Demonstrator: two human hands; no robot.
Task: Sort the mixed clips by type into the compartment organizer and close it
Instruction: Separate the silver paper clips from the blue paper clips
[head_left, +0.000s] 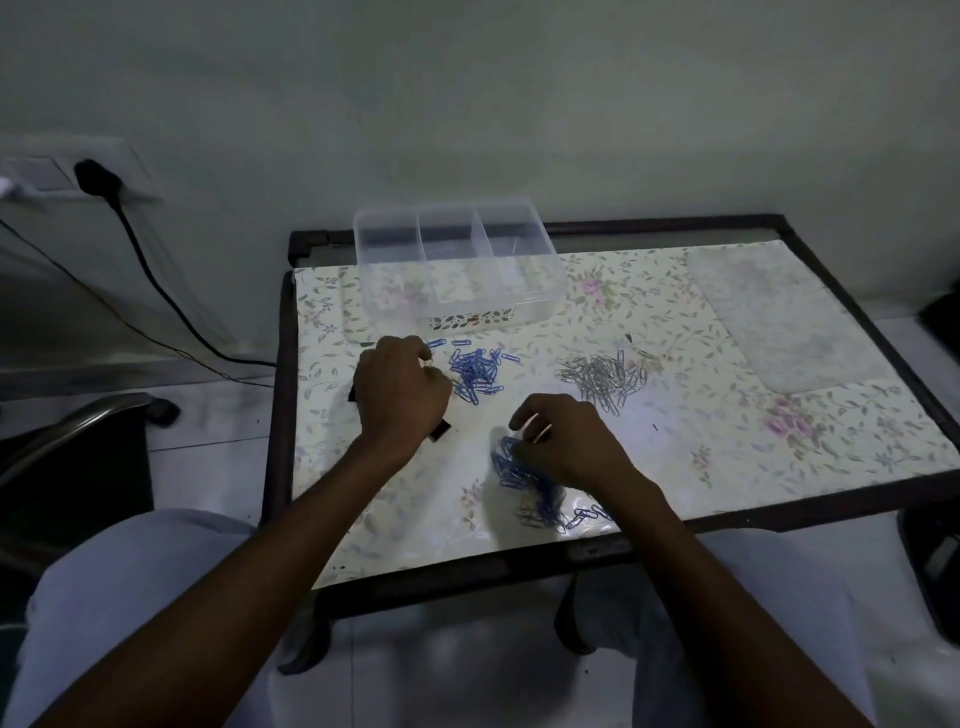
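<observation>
Blue clips (475, 370) and silver clips (602, 378) are already heaped apart below the organizer (457, 265), which sits open at the far edge of the surface (727, 415), apparently for batch loading. The left hand (400, 389) is curled at the blue heap, its grasp unclear; the right hand (566, 441) pinches something small over the near mixed pile (535, 493), likely culling strays.

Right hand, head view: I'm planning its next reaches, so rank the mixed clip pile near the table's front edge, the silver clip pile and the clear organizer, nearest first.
From the right hand:
1. Mixed clip pile, directly under and beside it, near the table's front edge.
2. Silver clip pile, farther back, to its right.
3. Clear organizer, farthest, at the table's back edge.
</observation>
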